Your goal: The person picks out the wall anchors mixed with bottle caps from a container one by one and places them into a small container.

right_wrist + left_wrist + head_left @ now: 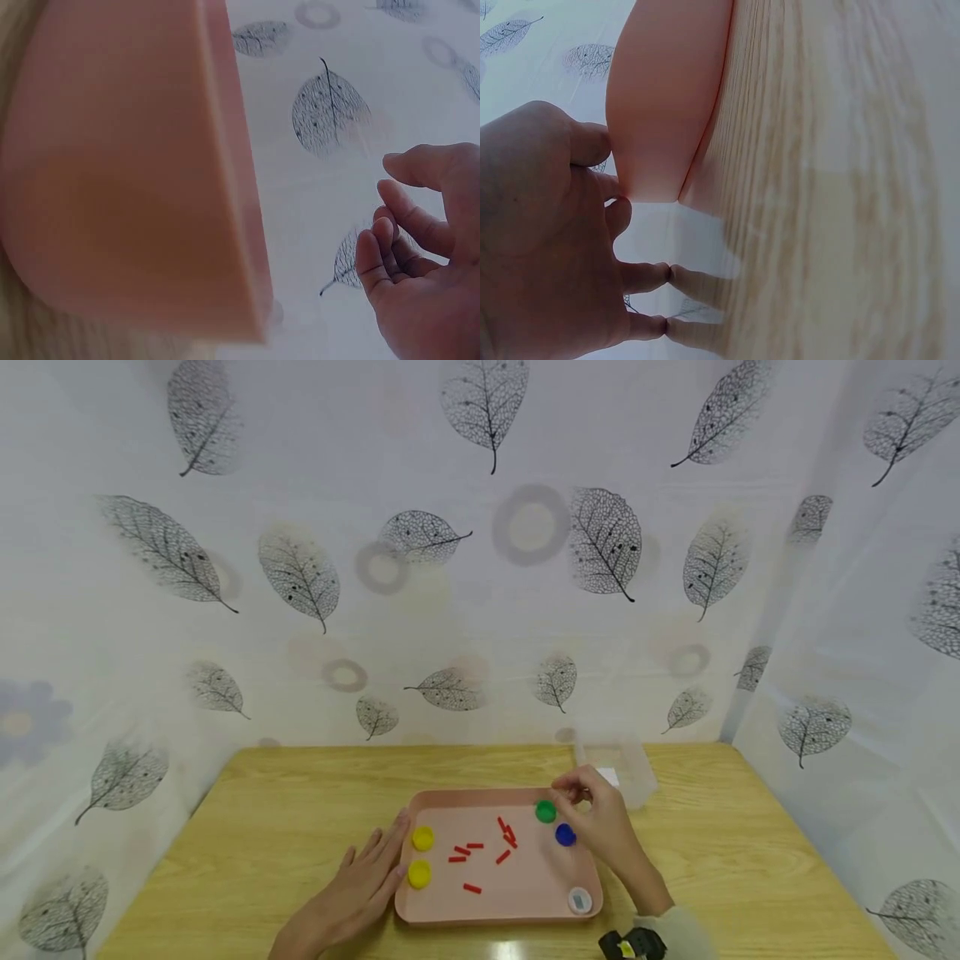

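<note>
A pink tray [540,889] lies on the wooden table. My left hand [360,881] rests against its left side, fingers mostly straight; in the left wrist view that hand [551,240] touches the tray wall [667,97]. Above the tray's far right corner is my right hand [603,822], near a green round piece [545,812] and a blue round piece [566,835]. In the right wrist view the right hand [427,247] has thumb and forefinger apart, other fingers loosely bent, nothing held. Two yellow round pieces, one farther [423,838] and one nearer [419,874], sit at the tray's left.
Several short red sticks [472,888] are scattered over the tray's middle. A white round device with a grey display [580,901] occupies the near right corner. Behind the right hand stands a clear plastic box [637,772]. Leaf-printed curtains [480,610] surround the table [300,802].
</note>
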Demonstrator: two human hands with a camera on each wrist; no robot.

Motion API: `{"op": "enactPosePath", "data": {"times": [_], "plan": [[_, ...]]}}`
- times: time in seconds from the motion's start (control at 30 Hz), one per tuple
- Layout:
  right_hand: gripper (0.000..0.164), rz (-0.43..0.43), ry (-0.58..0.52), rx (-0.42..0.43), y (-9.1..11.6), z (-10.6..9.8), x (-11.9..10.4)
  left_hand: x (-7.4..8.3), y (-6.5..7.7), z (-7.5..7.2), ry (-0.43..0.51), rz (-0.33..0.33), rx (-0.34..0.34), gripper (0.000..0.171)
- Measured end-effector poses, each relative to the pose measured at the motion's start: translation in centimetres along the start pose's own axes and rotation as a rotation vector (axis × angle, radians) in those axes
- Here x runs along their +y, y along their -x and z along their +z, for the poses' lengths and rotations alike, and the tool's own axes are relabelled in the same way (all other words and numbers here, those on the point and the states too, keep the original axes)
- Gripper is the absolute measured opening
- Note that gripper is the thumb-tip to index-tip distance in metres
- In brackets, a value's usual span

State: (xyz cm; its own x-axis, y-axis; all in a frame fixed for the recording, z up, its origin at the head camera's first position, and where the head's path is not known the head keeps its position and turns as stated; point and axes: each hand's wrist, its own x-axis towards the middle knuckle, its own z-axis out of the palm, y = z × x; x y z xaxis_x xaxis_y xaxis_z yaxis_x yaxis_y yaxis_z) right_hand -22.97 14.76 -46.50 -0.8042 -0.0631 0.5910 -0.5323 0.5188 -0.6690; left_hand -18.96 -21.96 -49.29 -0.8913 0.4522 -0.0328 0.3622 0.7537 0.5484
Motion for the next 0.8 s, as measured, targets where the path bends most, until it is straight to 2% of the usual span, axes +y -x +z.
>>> {"op": "enactPosePath", "data": {"times": [0.1, 0.2, 0.37, 0.47, 0.67, 0.8], "plan": [[0.015, -0.021, -0.034, -0.036, 0.4, 0.8, -0.4, 0.0, -0.1, 0.0, 0.003, 0.005, -0.003, 0.061], [0.012, -0.005, -0.075, -0.077, 0.8, 1.8, -1.0, 0.2, -0.1, -0.1, 0.002, 0.000, -0.002, 0.061], [0.015, 0.025, -0.073, -0.120, 1.6, 3.7, -2.1, 0.1, 0.0, -0.1, 0.005, -0.007, 0.000, 0.061], [0.015, 0.010, -0.068, -0.145, 2.2, 4.5, -2.2, 0.1, 0.0, 0.0, 0.004, -0.007, 0.003, 0.061], [0.008, 0.112, -0.149, -0.310, 3.8, 5.5, -2.9, 0.1, 0.1, 0.0, -0.001, -0.002, 0.013, 0.060], [0.007, 0.118, -0.150, -0.379, 4.4, 6.4, -3.2, 0.3, 0.1, -0.1, -0.002, -0.003, 0.009, 0.061]]}}
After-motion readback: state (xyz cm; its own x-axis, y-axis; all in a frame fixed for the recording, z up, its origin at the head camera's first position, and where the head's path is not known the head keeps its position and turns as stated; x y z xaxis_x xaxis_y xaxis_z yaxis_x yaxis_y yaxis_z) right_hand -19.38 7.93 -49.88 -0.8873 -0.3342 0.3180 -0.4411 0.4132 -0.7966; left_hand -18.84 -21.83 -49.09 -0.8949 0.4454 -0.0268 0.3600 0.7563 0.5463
